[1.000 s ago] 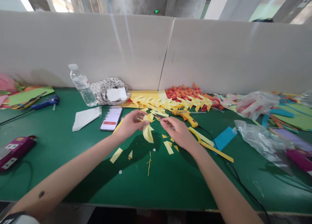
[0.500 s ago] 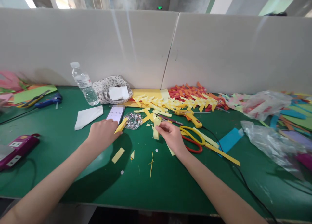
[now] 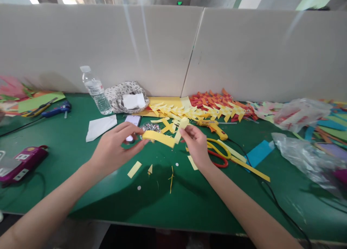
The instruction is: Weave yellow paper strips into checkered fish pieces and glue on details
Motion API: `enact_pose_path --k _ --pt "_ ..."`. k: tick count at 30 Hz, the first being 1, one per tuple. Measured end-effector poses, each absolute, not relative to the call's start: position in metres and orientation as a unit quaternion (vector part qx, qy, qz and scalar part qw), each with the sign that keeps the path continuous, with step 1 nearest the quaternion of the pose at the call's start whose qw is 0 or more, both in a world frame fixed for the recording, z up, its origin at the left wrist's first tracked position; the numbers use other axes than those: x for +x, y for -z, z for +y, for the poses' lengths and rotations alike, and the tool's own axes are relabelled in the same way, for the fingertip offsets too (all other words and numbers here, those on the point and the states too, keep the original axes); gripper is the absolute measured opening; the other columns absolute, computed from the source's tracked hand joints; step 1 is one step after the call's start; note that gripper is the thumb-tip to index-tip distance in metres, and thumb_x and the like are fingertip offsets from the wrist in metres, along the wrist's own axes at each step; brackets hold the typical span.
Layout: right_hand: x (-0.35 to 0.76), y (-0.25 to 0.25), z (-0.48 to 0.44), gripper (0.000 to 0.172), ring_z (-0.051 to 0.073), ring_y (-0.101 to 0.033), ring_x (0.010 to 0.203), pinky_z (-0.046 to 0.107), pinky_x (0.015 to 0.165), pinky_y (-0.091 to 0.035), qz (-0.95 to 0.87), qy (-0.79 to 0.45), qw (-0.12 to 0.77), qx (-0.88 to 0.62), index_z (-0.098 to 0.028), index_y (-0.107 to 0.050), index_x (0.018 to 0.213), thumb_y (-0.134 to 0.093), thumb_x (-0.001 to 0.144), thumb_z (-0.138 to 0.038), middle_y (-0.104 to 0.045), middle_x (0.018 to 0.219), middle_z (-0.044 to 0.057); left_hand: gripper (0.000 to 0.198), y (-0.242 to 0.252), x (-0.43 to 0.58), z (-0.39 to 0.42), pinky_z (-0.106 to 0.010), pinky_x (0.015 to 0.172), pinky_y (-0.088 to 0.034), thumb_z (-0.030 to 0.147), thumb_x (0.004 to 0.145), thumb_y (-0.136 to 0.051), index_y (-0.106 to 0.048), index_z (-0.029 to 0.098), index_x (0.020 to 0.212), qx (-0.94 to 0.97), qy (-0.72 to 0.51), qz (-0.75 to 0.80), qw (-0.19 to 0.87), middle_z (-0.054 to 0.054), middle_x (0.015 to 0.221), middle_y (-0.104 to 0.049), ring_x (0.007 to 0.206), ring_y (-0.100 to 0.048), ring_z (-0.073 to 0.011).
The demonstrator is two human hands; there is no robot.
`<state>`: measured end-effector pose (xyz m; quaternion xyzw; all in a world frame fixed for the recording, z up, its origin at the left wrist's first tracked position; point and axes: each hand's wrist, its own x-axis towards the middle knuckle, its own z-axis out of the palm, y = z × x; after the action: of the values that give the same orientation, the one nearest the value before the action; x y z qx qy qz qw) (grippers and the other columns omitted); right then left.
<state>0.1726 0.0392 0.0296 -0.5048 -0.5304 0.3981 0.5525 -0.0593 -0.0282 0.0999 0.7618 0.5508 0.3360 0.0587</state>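
Between the thumb and fingers of my left hand (image 3: pixel 118 142) is a bright yellow paper strip (image 3: pixel 159 137), its free end pointing right. My right hand (image 3: pixel 195 144) pinches a paler yellow paper strip (image 3: pixel 182 128) that looks folded and stands upright. The two strips come close together at their ends; whether they touch I cannot tell. Behind the strips lie loose yellow paper pieces (image 3: pixel 168 126) and a clear dish of small beads or eyes (image 3: pixel 151 127), partly covered by the left strip. Scissors with yellow and red handles (image 3: pixel 219 164) rest beside my right hand.
A yellow glue gun (image 3: pixel 214 129) lies behind the scissors, its cord running right. Folded yellow paper fish shapes (image 3: pixel 197 112) and red-orange ones (image 3: pixel 211 97) line the partition. A water bottle (image 3: pixel 97 91), a phone (image 3: pixel 132 120) and a purple power strip (image 3: pixel 24 164) are at left.
My left hand has turned and brought its yellow strip rightward, stretched toward the paler strip. My right hand has lifted and tilted the paler strip. The view has shifted slightly.
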Motion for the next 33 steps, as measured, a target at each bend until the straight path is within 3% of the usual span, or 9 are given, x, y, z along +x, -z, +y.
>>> enact_pose_path --k 3,5,8,11,13,18,23,28,33 --pt "0.166 -0.045 0.046 0.028 0.015 -0.056 0.059 0.027 0.052 -0.047 -0.513 -0.375 0.567 -0.524 -0.019 -0.059 0.079 -0.064 0.069 -0.045 -0.061 0.071 0.002 0.013 -0.101 -0.040 -0.016 -0.028 0.065 -0.053 0.034 0.072 -0.065 -0.060 0.029 0.083 0.739 -0.485 0.425 0.195 -0.002 0.100 -0.061 0.093 -0.059 -0.0180" --pt "0.159 -0.048 0.050 0.026 0.012 -0.051 0.051 0.026 0.049 -0.043 -0.526 -0.361 0.559 -0.530 -0.020 -0.058 0.074 -0.062 0.070 -0.045 -0.058 0.066 0.000 0.017 -0.088 -0.026 -0.003 -0.027 0.061 -0.054 0.031 0.068 -0.069 -0.057 0.027 0.078 0.663 -0.564 0.395 0.295 -0.001 0.092 -0.061 0.087 -0.061 -0.0165" --pt "0.149 -0.042 0.051 0.021 0.011 -0.045 0.044 0.025 0.044 -0.037 -0.547 -0.359 0.530 -0.539 -0.021 -0.055 0.068 -0.058 0.072 -0.041 -0.054 0.059 -0.002 0.026 -0.054 -0.009 0.014 -0.027 0.054 -0.055 0.030 0.060 -0.074 -0.057 0.023 0.078 0.577 -0.554 0.404 0.443 0.000 0.084 -0.064 0.069 -0.063 -0.0142" --pt "0.143 -0.029 0.046 0.023 0.011 -0.046 0.043 0.025 0.043 -0.038 -0.554 -0.406 0.511 -0.517 -0.021 -0.053 0.069 -0.058 0.074 -0.043 -0.053 0.060 -0.002 0.032 -0.023 -0.005 0.022 -0.032 0.066 -0.057 0.028 0.056 -0.077 -0.057 0.020 0.079 0.553 -0.502 0.423 0.514 0.000 0.079 -0.066 0.073 -0.065 -0.0167" --pt "0.141 -0.022 0.042 0.025 0.011 -0.048 0.045 0.025 0.045 -0.040 -0.562 -0.433 0.508 -0.489 -0.021 -0.054 0.072 -0.059 0.074 -0.046 -0.054 0.063 -0.002 0.029 -0.011 -0.008 0.022 -0.033 0.074 -0.056 0.027 0.057 -0.078 -0.055 0.020 0.073 0.574 -0.479 0.421 0.513 -0.001 0.082 -0.067 0.076 -0.066 -0.0163" --pt "0.141 -0.014 0.037 0.028 0.011 -0.053 0.048 0.025 0.047 -0.045 -0.567 -0.446 0.523 -0.455 -0.020 -0.055 0.077 -0.063 0.072 -0.047 -0.060 0.071 -0.001 0.037 -0.001 -0.015 0.020 -0.028 0.056 -0.056 0.031 0.060 -0.077 -0.046 0.022 0.078 0.556 -0.470 0.446 0.520 0.006 0.066 -0.059 0.055 -0.063 -0.0125" --pt "0.143 -0.013 0.034 0.025 0.013 -0.061 0.052 0.026 0.054 -0.050 -0.573 -0.450 0.523 -0.443 -0.019 -0.057 0.077 -0.065 0.073 -0.043 -0.065 0.073 0.001 0.042 0.003 -0.015 0.023 -0.022 0.052 -0.052 0.031 0.065 -0.075 -0.045 0.022 0.093 0.549 -0.507 0.470 0.469 0.001 0.088 -0.063 0.063 -0.068 -0.0145" --pt "0.143 -0.013 0.033 0.023 0.013 -0.059 0.048 0.026 0.050 -0.049 -0.590 -0.455 0.501 -0.441 -0.020 -0.056 0.075 -0.065 0.074 -0.042 -0.064 0.067 -0.001 0.036 0.001 -0.018 0.024 -0.023 0.054 -0.050 0.031 0.067 -0.073 -0.046 0.021 0.089 0.577 -0.491 0.455 0.468 0.002 0.076 -0.063 0.060 -0.066 -0.0142" --pt "0.149 -0.015 0.036 0.017 0.018 -0.066 0.076 0.031 0.072 -0.053 -0.688 -0.287 0.484 -0.460 -0.021 -0.058 0.088 -0.053 0.084 -0.037 -0.068 0.084 0.004 0.031 0.001 -0.023 0.032 -0.019 0.052 -0.042 0.029 0.068 -0.071 -0.043 0.019 0.074 0.558 -0.542 0.503 0.376 0.005 0.068 -0.056 0.060 -0.058 -0.0096"
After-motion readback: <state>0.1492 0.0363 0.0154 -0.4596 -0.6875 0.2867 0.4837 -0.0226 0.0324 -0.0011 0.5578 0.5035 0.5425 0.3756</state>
